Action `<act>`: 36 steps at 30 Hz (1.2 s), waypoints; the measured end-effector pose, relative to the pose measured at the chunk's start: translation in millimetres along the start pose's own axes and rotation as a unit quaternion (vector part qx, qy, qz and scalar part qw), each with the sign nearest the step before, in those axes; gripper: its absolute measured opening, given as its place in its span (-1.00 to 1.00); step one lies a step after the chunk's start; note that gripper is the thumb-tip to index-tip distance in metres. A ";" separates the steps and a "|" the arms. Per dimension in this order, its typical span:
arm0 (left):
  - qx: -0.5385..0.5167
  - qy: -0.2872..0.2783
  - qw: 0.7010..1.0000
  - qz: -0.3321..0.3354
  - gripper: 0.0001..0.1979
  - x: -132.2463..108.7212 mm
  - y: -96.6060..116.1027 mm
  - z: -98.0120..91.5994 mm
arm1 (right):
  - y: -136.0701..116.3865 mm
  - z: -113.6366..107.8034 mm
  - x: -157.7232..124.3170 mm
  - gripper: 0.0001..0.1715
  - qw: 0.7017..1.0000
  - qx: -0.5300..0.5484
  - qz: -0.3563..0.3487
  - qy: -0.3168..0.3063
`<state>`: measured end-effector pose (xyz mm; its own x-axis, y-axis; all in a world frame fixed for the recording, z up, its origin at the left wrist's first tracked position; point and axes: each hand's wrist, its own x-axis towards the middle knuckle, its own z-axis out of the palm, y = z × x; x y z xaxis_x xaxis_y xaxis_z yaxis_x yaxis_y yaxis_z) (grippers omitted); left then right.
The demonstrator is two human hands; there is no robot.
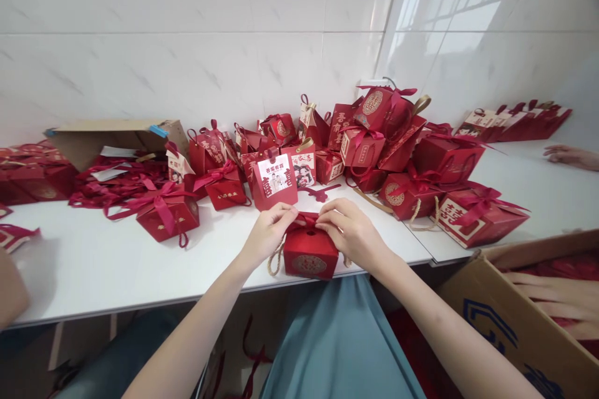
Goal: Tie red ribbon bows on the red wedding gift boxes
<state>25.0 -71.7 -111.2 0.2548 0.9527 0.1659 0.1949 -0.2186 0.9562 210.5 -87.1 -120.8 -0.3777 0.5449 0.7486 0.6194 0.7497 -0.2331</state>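
A small red gift box with a gold round emblem stands at the table's front edge, rope handles hanging at its sides. Across its top runs a dark red ribbon. My left hand pinches the ribbon at the box's left top edge. On the other side, my right hand has its fingers closed on the ribbon's right part. Just behind the box stands a red box with a white picture card. A loose piece of ribbon lies behind my right hand.
Many finished-looking red boxes are heaped along the tiled wall. An open carton with ribbons lies at the left; another carton stands at the lower right. Another person's hand rests at the far right; an arm shows at the left.
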 end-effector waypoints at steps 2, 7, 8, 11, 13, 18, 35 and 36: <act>0.032 0.007 0.999 0.013 -0.71 -1.0 -1.1 -3.2 | 3.2 -2.8 -0.3 -0.80 1.000 0.000 0.002 -0.002; 0.127 0.023 0.991 0.046 -0.66 -6.9 -3.4 -11.3 | 12.9 -15.2 -5.6 -0.84 0.999 -0.028 -0.030 0.007; 0.140 0.027 0.988 0.053 -0.65 -8.7 -3.6 -12.3 | 14.6 -18.3 -7.2 -0.84 0.998 -0.042 -0.046 0.010; 0.173 0.035 0.982 0.074 -0.67 -14.4 -3.9 -12.3 | 17.9 -25.5 -12.6 -0.85 0.993 -0.075 -0.086 0.005; 0.200 0.047 0.975 0.090 -0.72 -17.7 -3.0 -10.7 | 18.3 -27.5 -15.9 -0.85 0.992 -0.090 -0.093 -0.013; 0.289 0.085 0.945 0.128 -0.84 -25.2 7.7 -5.7 | 16.0 -27.6 -18.4 -0.82 0.988 -0.112 -0.098 -0.037; 0.355 0.082 0.924 0.116 -0.88 -35.9 15.8 2.7 | -23.3 -17.8 -4.9 -0.48 0.927 0.023 0.337 -0.161; 0.355 0.087 0.921 0.131 -0.89 -36.0 13.6 2.7 | -24.8 -16.7 -3.3 -0.49 0.925 0.022 0.345 -0.158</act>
<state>21.0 -109.6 -104.8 0.2389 0.8530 0.4640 0.7348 -0.4712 0.4879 207.8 -113.8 -107.1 -0.0888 0.9766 0.1956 0.7624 0.1931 -0.6177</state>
